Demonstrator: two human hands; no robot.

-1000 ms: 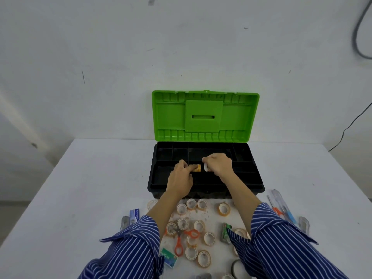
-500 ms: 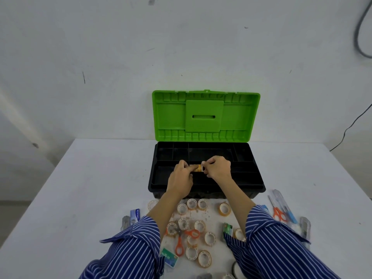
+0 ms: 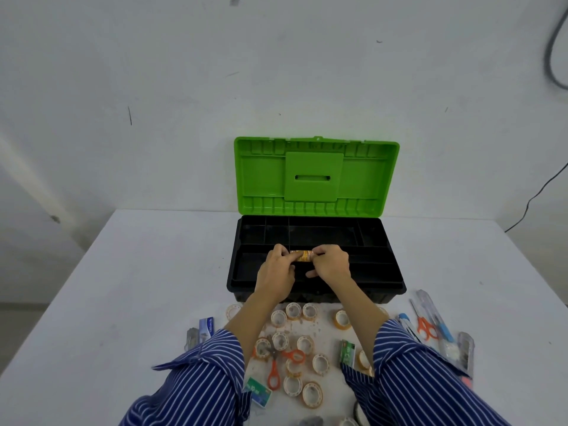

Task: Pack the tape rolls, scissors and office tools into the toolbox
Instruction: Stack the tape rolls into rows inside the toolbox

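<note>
Reaching forward from blue-striped sleeves, two bare forearms stretch away from the viewer over a white table. Nearest, below and between the wrists, lies a scatter of small tape rolls, with orange-handled scissors among them and a green staple box by the left sleeve. Out beyond the right forearm lie a second pair of orange scissors and some slim blue-and-clear tools that are hard to identify. Farther on, the left hand and right hand meet over the open toolbox, fingers curled and pinching a short stack of orange tape rolls between them, one hand at each end. That stack hangs above the black tray's front compartment, not yet resting in it as far as can be judged. Behind the hands sit the tray's smaller back compartments, which look empty, and beyond them the green lid stands upright against a white wall. Packing appears barely begun; the likely next move is lowering the stack into a compartment and letting go without the rolls toppling apart.
</note>
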